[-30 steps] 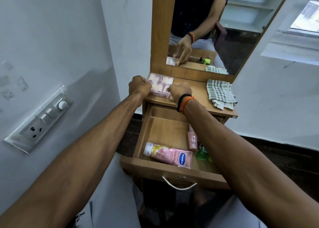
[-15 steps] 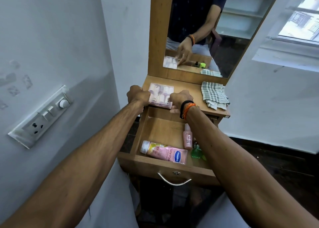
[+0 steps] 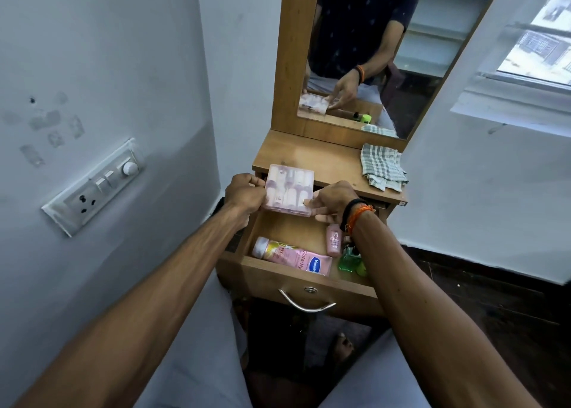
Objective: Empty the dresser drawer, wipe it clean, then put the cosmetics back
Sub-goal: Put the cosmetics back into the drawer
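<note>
Case (image 3: pixel 289 190) pinched btwn left hand (image 3: pixel 245 191) & right hand (image 3: pixel 332 200) fingers, over open drawer (image 3: pixel 296 281).

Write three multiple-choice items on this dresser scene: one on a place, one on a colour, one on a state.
1. Where does the checked cloth lie?
A. in the drawer
B. on the dresser top
C. on the floor

2. What colour is the Vaseline tube?
A. pink
B. blue
C. black

3. How is the clear box held?
A. by both hands
B. by one hand
C. by none

Key: 1 B, it sits right of the box below the mirror; 2 A, pink body in the open drawer; 3 A, left hand and right hand grip its ends.
</note>
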The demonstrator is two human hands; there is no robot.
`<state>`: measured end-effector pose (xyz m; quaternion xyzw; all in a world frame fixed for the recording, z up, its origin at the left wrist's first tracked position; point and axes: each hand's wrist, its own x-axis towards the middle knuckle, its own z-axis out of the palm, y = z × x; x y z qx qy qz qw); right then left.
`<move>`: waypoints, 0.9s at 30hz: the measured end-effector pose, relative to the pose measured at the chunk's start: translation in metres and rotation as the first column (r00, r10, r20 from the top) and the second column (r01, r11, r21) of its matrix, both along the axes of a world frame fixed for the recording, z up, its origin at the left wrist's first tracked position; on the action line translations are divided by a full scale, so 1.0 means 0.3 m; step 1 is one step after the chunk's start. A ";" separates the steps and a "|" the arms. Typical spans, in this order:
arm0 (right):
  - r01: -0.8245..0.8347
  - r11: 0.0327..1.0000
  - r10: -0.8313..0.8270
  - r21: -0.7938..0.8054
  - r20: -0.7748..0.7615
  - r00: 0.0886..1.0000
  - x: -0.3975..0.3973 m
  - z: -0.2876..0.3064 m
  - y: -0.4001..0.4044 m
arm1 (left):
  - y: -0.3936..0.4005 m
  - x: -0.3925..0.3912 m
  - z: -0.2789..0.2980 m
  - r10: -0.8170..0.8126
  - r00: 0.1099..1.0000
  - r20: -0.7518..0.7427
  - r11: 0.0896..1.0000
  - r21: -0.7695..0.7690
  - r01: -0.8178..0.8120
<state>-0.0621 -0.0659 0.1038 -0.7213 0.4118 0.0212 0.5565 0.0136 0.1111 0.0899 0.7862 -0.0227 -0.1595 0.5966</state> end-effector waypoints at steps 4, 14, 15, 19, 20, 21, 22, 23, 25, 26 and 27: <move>-0.113 0.988 0.119 0.101 -0.057 0.991 -0.066 0.000 0.012 | 0.033 -0.055 -0.018 -0.090 0.996 0.008 0.991 0.097 0.089; -0.164 0.984 0.172 0.066 -0.157 0.972 -0.107 -0.086 -0.007 | -0.024 -0.125 -0.072 -0.225 0.974 0.008 0.946 0.240 0.217; -0.161 0.985 0.168 0.056 -0.162 0.972 -0.107 -0.101 -0.010 | -0.031 -0.130 -0.077 -0.236 0.972 0.013 0.942 0.250 0.225; -0.154 0.987 0.144 -0.048 -0.172 0.975 -0.086 -0.156 -0.018 | -0.054 -0.140 -0.096 -0.304 0.952 0.037 0.910 0.307 0.278; -0.159 0.984 0.143 -0.085 -0.167 0.975 -0.075 -0.169 -0.020 | -0.059 -0.138 -0.099 -0.323 0.946 0.034 0.902 0.313 0.297; -0.160 0.980 0.140 -0.116 -0.162 0.977 -0.063 -0.181 -0.022 | -0.063 -0.135 -0.100 -0.340 0.940 0.033 0.894 0.321 0.312; -0.156 0.978 0.134 -0.135 -0.157 0.978 -0.050 -0.194 -0.024 | -0.069 -0.129 -0.103 -0.351 0.936 0.036 0.888 0.329 0.320; -0.148 0.979 0.126 -0.141 -0.152 0.980 -0.038 -0.206 -0.025 | -0.075 -0.124 -0.103 -0.355 0.934 0.041 0.885 0.335 0.322; -0.130 0.982 0.109 -0.135 -0.149 0.983 -0.018 -0.232 -0.027 | -0.088 -0.115 -0.104 -0.355 0.934 0.046 0.883 0.345 0.318; -0.122 0.983 0.102 -0.135 -0.150 0.984 -0.010 -0.244 -0.028 | -0.096 -0.111 -0.105 -0.355 0.934 0.047 0.881 0.351 0.317; -0.120 0.983 0.098 -0.139 -0.155 0.983 -0.001 -0.254 -0.030 | -0.101 -0.110 -0.104 -0.358 0.933 0.045 0.878 0.356 0.320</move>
